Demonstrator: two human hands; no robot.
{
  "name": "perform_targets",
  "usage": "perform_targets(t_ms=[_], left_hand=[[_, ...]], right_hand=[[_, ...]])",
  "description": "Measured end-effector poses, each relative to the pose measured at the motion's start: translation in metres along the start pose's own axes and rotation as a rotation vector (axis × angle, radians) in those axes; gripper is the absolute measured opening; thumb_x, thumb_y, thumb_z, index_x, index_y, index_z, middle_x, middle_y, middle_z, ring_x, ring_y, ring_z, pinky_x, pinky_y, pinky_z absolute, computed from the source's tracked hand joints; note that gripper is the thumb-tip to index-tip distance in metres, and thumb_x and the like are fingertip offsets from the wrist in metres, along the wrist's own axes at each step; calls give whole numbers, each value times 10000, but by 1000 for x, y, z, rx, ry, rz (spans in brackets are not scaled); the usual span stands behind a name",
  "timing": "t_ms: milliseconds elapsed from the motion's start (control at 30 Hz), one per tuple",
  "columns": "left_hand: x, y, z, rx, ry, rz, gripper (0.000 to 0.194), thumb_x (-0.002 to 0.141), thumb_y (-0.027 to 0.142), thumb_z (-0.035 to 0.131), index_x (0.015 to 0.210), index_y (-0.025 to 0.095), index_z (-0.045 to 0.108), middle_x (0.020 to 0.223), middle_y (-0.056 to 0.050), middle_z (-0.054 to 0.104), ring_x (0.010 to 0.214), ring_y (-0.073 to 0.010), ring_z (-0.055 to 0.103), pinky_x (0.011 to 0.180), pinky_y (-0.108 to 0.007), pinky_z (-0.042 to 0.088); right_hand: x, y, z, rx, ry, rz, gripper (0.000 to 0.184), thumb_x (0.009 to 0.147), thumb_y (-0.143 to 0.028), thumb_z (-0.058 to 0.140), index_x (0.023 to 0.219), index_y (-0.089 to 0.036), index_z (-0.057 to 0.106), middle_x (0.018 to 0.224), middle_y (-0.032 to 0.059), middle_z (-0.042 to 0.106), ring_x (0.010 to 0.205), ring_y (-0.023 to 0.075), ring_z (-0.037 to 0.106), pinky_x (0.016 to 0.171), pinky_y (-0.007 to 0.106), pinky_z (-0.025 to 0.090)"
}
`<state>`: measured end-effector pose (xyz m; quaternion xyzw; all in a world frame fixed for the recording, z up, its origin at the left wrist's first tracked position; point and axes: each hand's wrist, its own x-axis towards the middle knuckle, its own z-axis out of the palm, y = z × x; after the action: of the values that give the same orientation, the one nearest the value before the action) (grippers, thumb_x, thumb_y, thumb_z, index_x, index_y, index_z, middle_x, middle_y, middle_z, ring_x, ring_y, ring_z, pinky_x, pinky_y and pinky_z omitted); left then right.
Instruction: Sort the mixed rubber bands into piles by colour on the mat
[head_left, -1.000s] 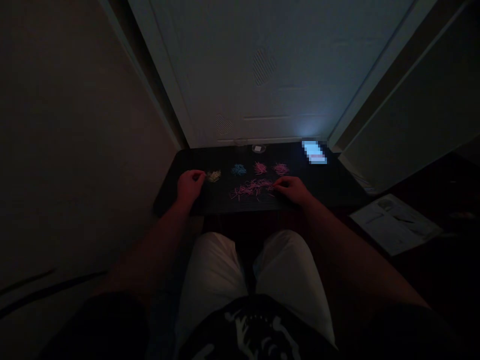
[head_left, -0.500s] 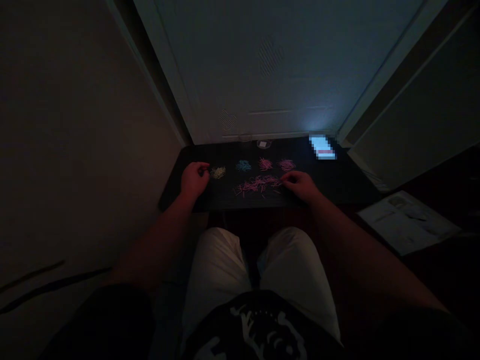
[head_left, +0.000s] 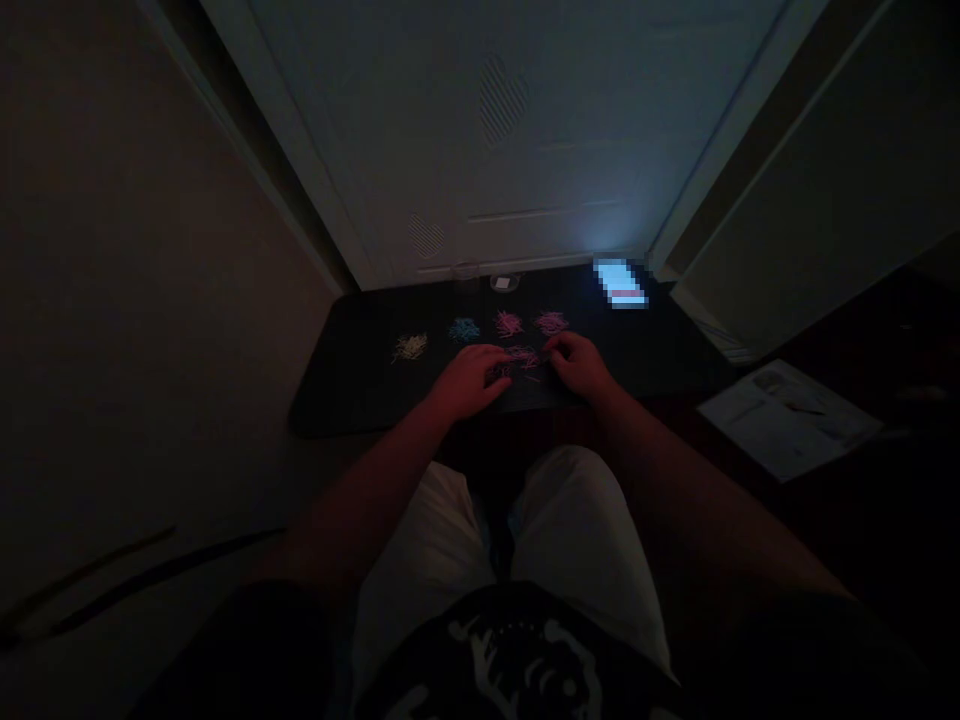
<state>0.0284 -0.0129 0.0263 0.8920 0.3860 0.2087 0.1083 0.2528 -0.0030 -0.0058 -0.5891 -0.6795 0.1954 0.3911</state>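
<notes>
Small thin sticks lie on a dark table in the head view, in a pale yellow pile (head_left: 410, 347), a blue pile (head_left: 464, 328), a pink pile (head_left: 508, 323) and a purplish-pink pile (head_left: 552, 322). In front of these is a looser mixed pink and purple heap (head_left: 523, 356). My left hand (head_left: 471, 382) reaches over the heap's left part, thumb and fingers apart, covering some of it. At the heap's right end is my right hand (head_left: 577, 365), fingers curled in with the tips close together; whatever they pinch is too dark to make out.
A lit phone (head_left: 620, 283) leans at the table's (head_left: 337, 385) back right. A clear cup (head_left: 465, 277) and a small round dish (head_left: 504, 283) with a white square stand at the back edge, by a white door (head_left: 420, 120). Printed paper (head_left: 787, 418) lies at the right.
My left hand has moved right, from beside the pale yellow pile to over the mixed heap. My right hand stays at the heap's right end. The view has shifted slightly.
</notes>
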Motion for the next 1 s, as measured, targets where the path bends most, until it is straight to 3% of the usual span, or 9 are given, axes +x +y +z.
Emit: perform_targets(t_ms=[133, 267, 600, 1000], left_hand=[[24, 11, 15, 28, -73, 70, 440, 829, 389, 469, 1217, 188, 521, 1308, -75, 487, 1222, -204, 406, 1054, -371, 300], [25, 8, 21, 60, -111, 43, 454, 835, 409, 447, 1223, 185, 521, 1301, -67, 505, 1225, -209, 418, 1060, -371, 299], [1, -4, 2, 47, -102, -38, 403, 826, 376, 465, 1165, 188, 573, 1239, -58, 563, 1181, -208, 472, 1029, -374, 352], [-16, -20, -20, -40, -13, -73, 256, 818, 321, 474, 993, 223, 634, 1069, -25, 644, 1038, -186, 556, 937, -367, 421]], right_hand=[[-1, 0, 1, -63, 41, -34, 167, 700, -180, 465, 781, -167, 611, 771, 37, 593, 676, 156, 511, 656, 286, 410], [-1, -1, 3, -148, 29, -54, 164, 685, -159, 481, 787, -169, 610, 780, 43, 589, 699, 163, 508, 674, 289, 407], [-5, -6, 6, -389, 56, -50, 120, 704, -188, 522, 763, -162, 623, 804, 96, 584, 817, 224, 477, 755, 354, 372], [-4, -3, 3, -326, 62, -33, 62, 708, -183, 508, 722, -174, 567, 778, 86, 562, 786, 218, 483, 739, 341, 371]])
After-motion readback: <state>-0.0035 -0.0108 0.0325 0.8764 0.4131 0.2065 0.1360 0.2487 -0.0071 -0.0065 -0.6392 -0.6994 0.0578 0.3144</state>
